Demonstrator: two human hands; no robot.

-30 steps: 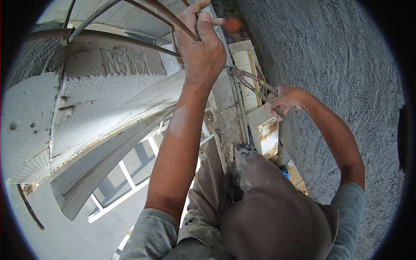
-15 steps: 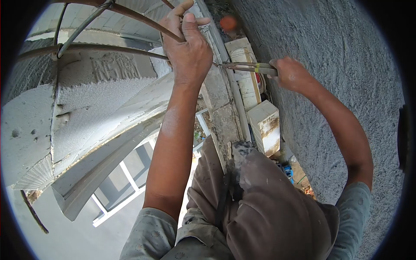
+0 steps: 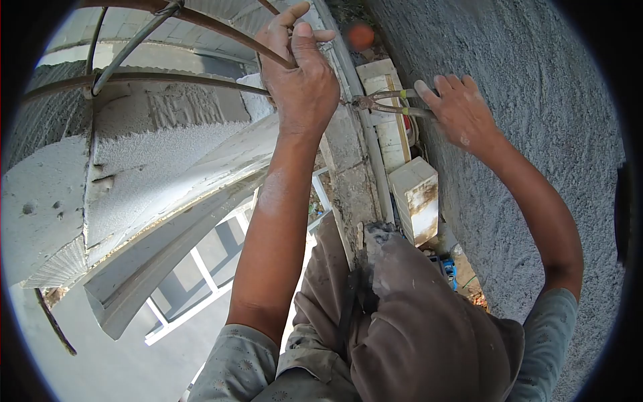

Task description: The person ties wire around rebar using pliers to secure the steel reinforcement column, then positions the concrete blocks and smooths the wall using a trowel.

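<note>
My left hand (image 3: 301, 80) is at the upper middle, wrapped at the end of a brown steel bar (image 3: 234, 35), thumb and a finger pointing up and right. Just right of it are metal pliers (image 3: 378, 102), their jaws beside my left hand over the ledge edge and their handles spread. My right hand (image 3: 462, 110) holds the pliers by the handle ends, with its thumb at the upper handle and several fingers extended; the grip under the palm is partly hidden. A second bar (image 3: 167, 78) runs from the left to my left wrist area.
A narrow concrete ledge (image 3: 351, 177) runs below my hands to my legs. Rough grey wall (image 3: 536, 120) rises at the right. White stained box (image 3: 415, 201), orange round object (image 3: 360, 37) and white frame (image 3: 201, 268) lie lower down. Plastered blocks (image 3: 161, 154) fill the left.
The pliers' handles swung up from a downward slant, then spread apart. My right hand moved up and its fingers loosened. My left hand stayed at the bar while the view shifted slightly.
</note>
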